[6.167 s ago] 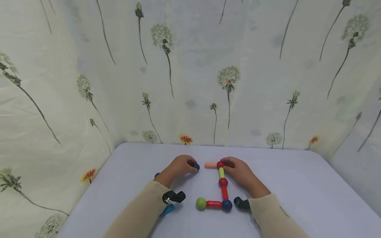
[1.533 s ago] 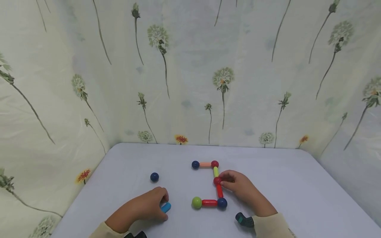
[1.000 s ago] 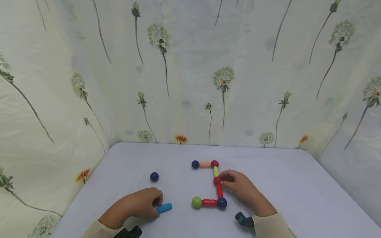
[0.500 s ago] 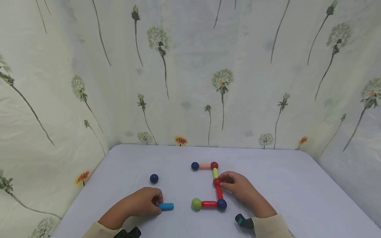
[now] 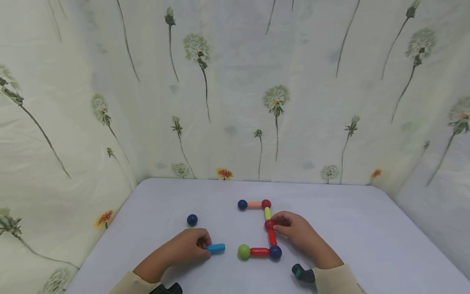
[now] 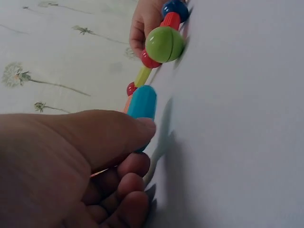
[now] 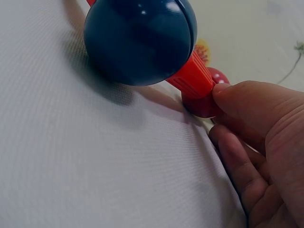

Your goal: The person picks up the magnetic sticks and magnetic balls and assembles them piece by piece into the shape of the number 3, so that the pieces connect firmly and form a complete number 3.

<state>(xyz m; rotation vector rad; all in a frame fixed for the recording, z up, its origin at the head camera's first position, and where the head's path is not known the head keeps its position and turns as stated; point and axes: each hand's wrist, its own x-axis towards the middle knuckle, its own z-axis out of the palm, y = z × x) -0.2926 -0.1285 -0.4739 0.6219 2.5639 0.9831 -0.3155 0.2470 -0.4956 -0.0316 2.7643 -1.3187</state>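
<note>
My left hand (image 5: 191, 245) pinches one end of a blue stick (image 5: 216, 248) between thumb and fingers; its free end points toward a green ball (image 5: 244, 251), with a gap between them. In the left wrist view the blue stick (image 6: 143, 102) looks held just above the table. A chain of joined balls and sticks, like a magnetic building set, lies on the table. It runs from the green ball through a red stick (image 5: 259, 252), a dark blue ball (image 5: 275, 252) and another red stick (image 5: 271, 237). My right hand (image 5: 295, 229) pinches the middle red ball (image 5: 269, 224).
Beyond the held ball the chain continues with a yellow-green stick (image 5: 267, 213), a red ball (image 5: 266, 203), a peach stick (image 5: 254, 204) and a dark blue ball (image 5: 242, 204). A loose dark blue ball (image 5: 192, 220) lies on the white table (image 5: 349, 220). Flowered cloth (image 5: 235, 102) hangs behind.
Earlier, the left hand held a dark blue ball, now at the chain's far end. It has since taken the blue stick, turned it level and moved it right. The right hand shifted down to the middle ball.
</note>
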